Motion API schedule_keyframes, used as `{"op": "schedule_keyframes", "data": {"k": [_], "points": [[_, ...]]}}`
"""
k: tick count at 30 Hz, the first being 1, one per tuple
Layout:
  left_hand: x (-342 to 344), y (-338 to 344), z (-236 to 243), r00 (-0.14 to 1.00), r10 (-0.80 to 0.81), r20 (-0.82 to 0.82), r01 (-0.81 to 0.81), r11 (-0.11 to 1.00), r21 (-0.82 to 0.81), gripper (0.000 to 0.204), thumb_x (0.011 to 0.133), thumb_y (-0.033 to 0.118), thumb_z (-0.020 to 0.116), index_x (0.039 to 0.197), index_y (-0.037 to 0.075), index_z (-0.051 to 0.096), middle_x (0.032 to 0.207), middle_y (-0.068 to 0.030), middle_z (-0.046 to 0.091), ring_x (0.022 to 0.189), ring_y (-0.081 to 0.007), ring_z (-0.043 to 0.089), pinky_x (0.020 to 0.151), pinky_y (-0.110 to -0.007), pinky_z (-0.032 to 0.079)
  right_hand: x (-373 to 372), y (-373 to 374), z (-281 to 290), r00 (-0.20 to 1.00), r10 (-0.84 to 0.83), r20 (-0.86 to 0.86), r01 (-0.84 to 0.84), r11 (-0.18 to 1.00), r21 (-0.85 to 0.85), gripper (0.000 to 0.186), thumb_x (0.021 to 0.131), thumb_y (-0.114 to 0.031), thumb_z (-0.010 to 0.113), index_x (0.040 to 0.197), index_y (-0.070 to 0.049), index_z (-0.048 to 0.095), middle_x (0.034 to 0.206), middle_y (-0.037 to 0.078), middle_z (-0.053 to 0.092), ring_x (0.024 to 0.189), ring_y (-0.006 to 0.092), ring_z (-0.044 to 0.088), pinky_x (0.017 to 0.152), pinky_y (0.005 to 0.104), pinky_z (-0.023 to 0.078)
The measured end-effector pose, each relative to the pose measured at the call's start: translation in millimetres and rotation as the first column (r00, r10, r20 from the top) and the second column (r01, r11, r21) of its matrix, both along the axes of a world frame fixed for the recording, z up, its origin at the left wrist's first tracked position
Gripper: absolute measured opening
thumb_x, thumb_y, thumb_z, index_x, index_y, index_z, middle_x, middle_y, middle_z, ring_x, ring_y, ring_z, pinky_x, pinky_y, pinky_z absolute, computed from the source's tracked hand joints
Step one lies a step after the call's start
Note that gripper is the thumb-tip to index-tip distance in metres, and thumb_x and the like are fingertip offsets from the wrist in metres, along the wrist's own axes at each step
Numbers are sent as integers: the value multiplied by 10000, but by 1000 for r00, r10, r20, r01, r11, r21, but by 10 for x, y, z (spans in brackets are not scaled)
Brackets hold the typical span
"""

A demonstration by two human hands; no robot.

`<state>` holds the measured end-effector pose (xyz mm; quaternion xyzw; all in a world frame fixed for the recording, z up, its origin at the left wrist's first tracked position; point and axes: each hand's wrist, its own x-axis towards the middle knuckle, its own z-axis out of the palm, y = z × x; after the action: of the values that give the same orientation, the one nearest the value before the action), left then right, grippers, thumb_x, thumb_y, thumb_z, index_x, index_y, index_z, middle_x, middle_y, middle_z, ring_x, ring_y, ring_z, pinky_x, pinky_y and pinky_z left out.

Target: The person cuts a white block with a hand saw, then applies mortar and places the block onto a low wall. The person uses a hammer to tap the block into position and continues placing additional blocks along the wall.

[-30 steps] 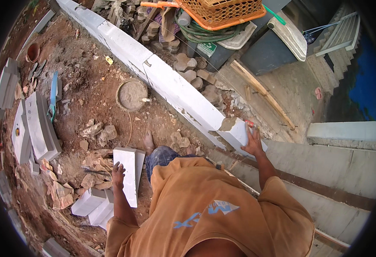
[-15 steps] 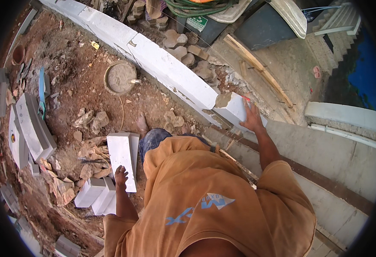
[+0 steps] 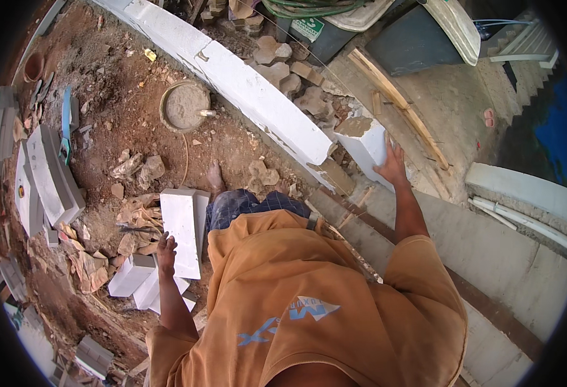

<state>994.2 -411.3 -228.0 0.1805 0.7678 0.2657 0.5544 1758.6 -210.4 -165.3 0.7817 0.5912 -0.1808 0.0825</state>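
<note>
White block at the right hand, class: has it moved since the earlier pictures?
Yes. The block has shifted away from the white wall, toward the wooden plank.

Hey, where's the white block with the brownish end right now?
In the head view, the white block is right of centre, held by the right hand, beside the end of the white wall; a wooden beam lies to its upper right.

A brown-orange shirt [image 3: 348,271] — short-sleeved, with a blue-and-white print [image 3: 310,308] — above dark blue checked bottoms [image 3: 248,209].
</note>
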Motion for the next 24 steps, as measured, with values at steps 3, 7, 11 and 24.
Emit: {"op": "schedule_keyframes", "data": {"k": [3,7,11,24], "points": [[9,-143,118,999,-15,-52,12,999,-51,613,994,331,645,1481,27,430,938,61,569,814,-66,510,646,-249,381,-41,35,-240,999,-32,-27,33,999,9,1305,641,-269,900,1620,-317,39,1563,279,250,1442,495,264,1191,531,297],[-1,-318,366,990,-96,-108,74,978,-194,746,962,477,632,1523,51,385,1368,-144,568,1202,-309,574,1003,-487,422,-143,53,-477,998,-45,-36,44,999,-17,1311,648,-281,904,1620,-324,25,1578,282,231,1453,492,261,1191,532,302],[82,-347,534,988,-8,-153,-11,992,-124,596,995,310,627,1450,-34,454,984,-2,597,862,-114,499,746,-272,422,-208,-43,-592,994,-84,-74,79,995,-68,1314,655,-283,905,1622,-311,15,1583,274,231,1462,478,256,1196,531,292],[199,168,740,954,-194,-230,183,981,-68,625,990,302,645,1439,-83,445,1207,-149,669,1089,-196,604,951,-330,471,-170,-320,-976,998,61,20,-62,997,40,1273,637,-292,895,1624,-196,97,1518,281,306,1410,510,293,1166,591,262]]}}
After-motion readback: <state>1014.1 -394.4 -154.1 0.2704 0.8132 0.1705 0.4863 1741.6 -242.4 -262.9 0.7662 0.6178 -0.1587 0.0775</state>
